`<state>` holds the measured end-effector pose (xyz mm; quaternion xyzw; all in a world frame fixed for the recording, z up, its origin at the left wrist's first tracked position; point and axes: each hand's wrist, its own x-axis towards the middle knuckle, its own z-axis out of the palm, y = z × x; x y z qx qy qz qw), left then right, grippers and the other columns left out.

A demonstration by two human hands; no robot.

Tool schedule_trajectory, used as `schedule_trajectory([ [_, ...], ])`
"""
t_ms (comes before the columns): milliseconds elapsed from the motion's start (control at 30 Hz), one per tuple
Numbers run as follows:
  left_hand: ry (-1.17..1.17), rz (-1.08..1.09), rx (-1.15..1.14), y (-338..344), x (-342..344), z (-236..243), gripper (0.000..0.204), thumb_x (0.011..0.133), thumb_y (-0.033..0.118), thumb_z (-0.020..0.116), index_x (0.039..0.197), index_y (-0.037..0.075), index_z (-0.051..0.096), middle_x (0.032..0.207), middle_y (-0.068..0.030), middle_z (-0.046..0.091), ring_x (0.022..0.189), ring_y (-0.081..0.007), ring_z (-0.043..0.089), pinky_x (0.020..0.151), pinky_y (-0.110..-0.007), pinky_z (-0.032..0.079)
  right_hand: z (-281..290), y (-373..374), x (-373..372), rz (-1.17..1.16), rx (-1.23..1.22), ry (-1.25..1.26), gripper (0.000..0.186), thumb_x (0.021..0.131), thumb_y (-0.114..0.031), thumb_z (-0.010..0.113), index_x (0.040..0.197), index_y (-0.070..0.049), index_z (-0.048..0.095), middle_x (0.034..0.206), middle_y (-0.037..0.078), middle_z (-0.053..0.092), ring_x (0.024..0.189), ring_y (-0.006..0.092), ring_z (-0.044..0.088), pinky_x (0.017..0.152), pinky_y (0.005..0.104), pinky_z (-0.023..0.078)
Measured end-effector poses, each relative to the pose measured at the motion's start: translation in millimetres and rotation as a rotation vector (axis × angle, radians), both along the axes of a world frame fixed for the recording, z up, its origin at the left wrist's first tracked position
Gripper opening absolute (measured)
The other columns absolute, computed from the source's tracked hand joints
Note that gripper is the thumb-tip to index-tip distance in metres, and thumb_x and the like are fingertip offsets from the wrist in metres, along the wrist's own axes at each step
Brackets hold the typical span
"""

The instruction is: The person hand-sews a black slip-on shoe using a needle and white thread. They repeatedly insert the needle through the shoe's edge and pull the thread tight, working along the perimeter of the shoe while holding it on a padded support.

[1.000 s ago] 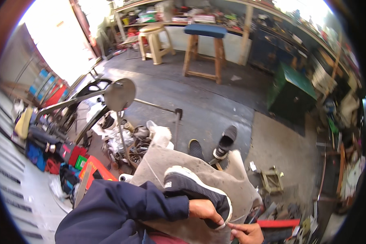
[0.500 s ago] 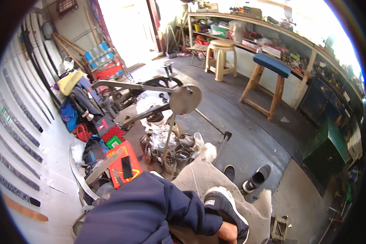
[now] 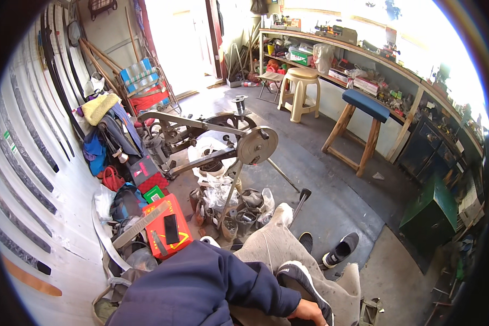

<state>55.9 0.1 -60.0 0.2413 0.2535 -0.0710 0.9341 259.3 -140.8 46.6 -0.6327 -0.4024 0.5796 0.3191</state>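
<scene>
The bent left arm (image 3: 244,285) reaches across toward the right, the left hand (image 3: 308,311) slanting downward.

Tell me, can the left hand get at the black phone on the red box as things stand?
Probably yes: the black phone lies uncovered on the red box, off to the left. The left hand holds the black shoe, though, so it would likely have to let go first.
</scene>
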Motion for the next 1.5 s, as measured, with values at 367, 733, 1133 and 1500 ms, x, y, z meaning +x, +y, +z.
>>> schedule_trajectory([
  [367, -0.122, -0.117, 1.586, 30.1, -67.4, 53.3, 0.042, 0.091, 0.036, 0.071, 0.101, -0.004, 0.065, 0.091, -0.0255, 0.067, 0.092, -0.0422, 0.065, 0.079, -0.045, 0.053, -16.6, -21.0, 16.6, -0.003, -0.018, 0.039, 0.019, 0.097, -0.006, 0.070, 0.112, 0.004, 0.074, 0.077, 0.002, 0.071, 0.063, 0.0071, 0.059, 0.057, 0.0212, 0.045],
  [733, -0.155, 0.435, 0.623, 33.7, -120.9, 74.7, 0.021, 0.102, 0.022, 0.064, 0.093, 0.003, 0.061, 0.098, -0.0108, 0.074, 0.082, -0.0164, 0.071, 0.077, -0.033, 0.057, -11.7, -8.4, 22.3, 0.105, -0.061, -0.174, 0.022, 0.095, -0.006, 0.068, 0.114, 0.004, 0.075, 0.078, 0.007, 0.074, 0.071, 0.0082, 0.066, 0.066, 0.0231, 0.051],
  [1133, -0.050, -0.163, 0.571, 49.0, -79.2, 42.3, 0.054, 0.105, 0.042, 0.057, 0.132, -0.006, 0.062, 0.127, -0.0071, 0.066, 0.119, -0.0143, 0.057, 0.107, -0.032, 0.043, -16.4, -13.6, 15.8, -0.047, -0.096, 0.004, 0.020, 0.095, -0.009, 0.072, 0.109, 0.005, 0.075, 0.079, 0.004, 0.072, 0.074, 0.0074, 0.064, 0.071, 0.0227, 0.050],
  [1500, -0.036, -0.248, 0.223, 33.1, -37.2, 81.9, 0.074, 0.093, 0.052, 0.071, 0.143, 0.000, 0.056, 0.143, -0.0080, 0.060, 0.130, -0.0178, 0.055, 0.113, -0.031, 0.038, -5.0, -2.4, 21.8, 0.090, -0.115, -0.083, 0.021, 0.095, -0.007, 0.073, 0.111, 0.007, 0.074, 0.080, 0.004, 0.072, 0.072, 0.0071, 0.065, 0.065, 0.0215, 0.050],
])
